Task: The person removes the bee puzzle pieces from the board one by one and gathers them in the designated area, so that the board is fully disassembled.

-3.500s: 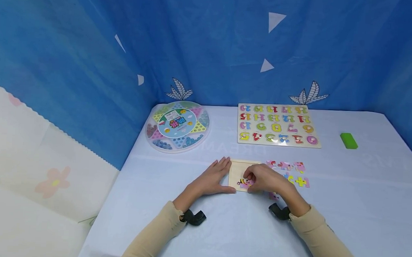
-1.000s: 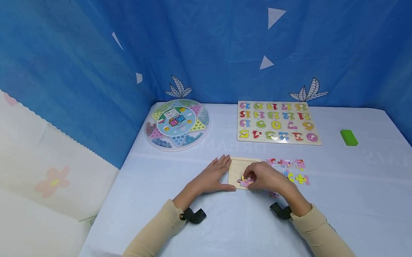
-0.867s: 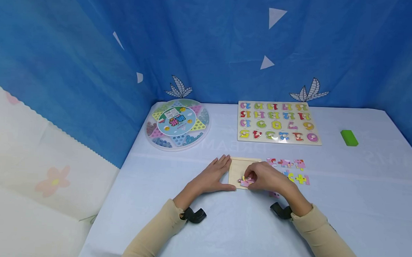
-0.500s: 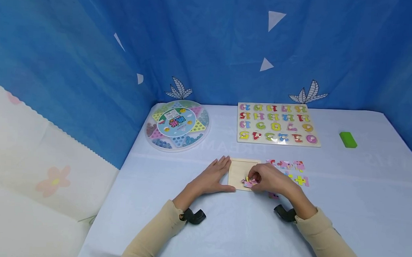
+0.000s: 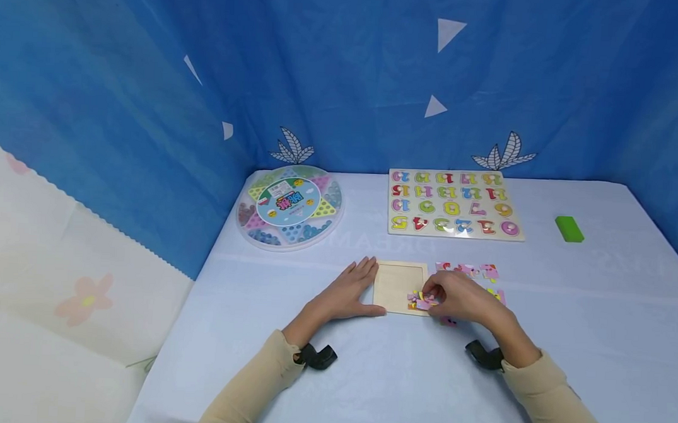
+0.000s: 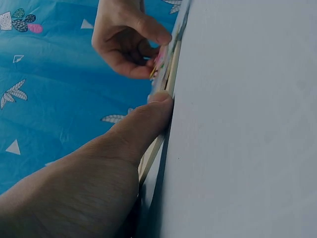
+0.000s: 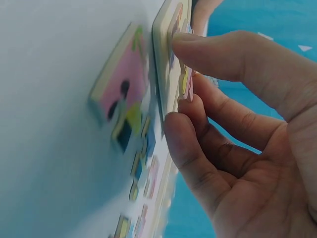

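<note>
A shallow square wooden puzzle tray (image 5: 395,278) lies on the table. My left hand (image 5: 343,295) rests at its left edge with the fingers straight, and in the left wrist view the thumb (image 6: 143,124) lies against the tray's near side. My right hand (image 5: 460,297) pinches a pink and yellow jigsaw piece (image 7: 187,84) over the tray's near right corner. Another piece (image 7: 174,37) shows in the tray beside it, partly hidden by the thumb. Several loose pink, yellow and blue jigsaw pieces (image 5: 466,269) lie right of the tray, some behind my right hand.
Behind the tray lies a wooden number board (image 5: 455,204). A round Chinese checkers set (image 5: 290,207) sits at the back left, and a green block (image 5: 569,229) at the back right. Blue curtain (image 5: 345,79) hangs along the table's far edge.
My right hand has slid right across the tray with the pinched jigsaw piece, from near the middle to the near right corner. The left hand keeps its place at the tray's left edge.
</note>
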Demonstrator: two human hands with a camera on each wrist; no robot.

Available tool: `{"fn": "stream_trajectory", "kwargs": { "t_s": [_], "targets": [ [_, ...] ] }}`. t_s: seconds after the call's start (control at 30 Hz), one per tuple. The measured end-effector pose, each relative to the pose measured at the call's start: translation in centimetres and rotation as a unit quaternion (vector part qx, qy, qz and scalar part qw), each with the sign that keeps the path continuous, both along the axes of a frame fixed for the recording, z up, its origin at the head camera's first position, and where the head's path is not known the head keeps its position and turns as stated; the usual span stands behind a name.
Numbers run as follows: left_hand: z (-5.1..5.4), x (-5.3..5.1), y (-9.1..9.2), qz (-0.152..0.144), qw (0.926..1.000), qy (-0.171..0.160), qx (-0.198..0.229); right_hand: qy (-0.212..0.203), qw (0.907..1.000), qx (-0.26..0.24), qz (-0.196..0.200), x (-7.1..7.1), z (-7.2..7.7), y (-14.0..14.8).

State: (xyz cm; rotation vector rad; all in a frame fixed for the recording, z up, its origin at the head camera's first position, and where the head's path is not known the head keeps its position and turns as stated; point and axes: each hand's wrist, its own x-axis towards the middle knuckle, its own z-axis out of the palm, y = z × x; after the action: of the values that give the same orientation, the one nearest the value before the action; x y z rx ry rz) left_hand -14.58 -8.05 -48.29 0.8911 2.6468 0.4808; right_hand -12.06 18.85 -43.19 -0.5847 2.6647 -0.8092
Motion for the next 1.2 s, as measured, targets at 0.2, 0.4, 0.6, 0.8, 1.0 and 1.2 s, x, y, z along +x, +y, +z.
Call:
{"fn": "stream_trajectory", "kwargs": {
  "t_s": [0.2,0.4,0.6,0.8,1.0,1.2],
  "targets": [
    [0.0,0.0,-0.1,0.001,1.0000,-0.002,0.002,0.003,1.0000,0.003,-0.008,0.5,0.0,1.3],
    [0.0,0.0,0.0,0.003,1.0000,-0.005,0.001,0.012,0.9997,0.014,-0.019,1.2,-0.1,2.8],
    [0.0,0.0,0.0,0.002,1.0000,-0.003,0.000,0.024,0.9992,0.022,-0.023,2.1,0.0,4.2],
    [0.1,0.1,0.0,0.002,1.0000,-0.003,-0.003,0.023,0.9986,0.035,-0.032,2.8,0.0,5.2],
    [0.2,0.0,0.0,0.004,1.0000,-0.007,-0.005,0.015,0.9981,0.042,-0.042,3.3,-0.2,6.2],
    [0.0,-0.1,0.0,0.006,1.0000,-0.004,-0.003,0.005,0.9979,0.046,-0.045,3.3,-0.5,6.9]
  ]
}}
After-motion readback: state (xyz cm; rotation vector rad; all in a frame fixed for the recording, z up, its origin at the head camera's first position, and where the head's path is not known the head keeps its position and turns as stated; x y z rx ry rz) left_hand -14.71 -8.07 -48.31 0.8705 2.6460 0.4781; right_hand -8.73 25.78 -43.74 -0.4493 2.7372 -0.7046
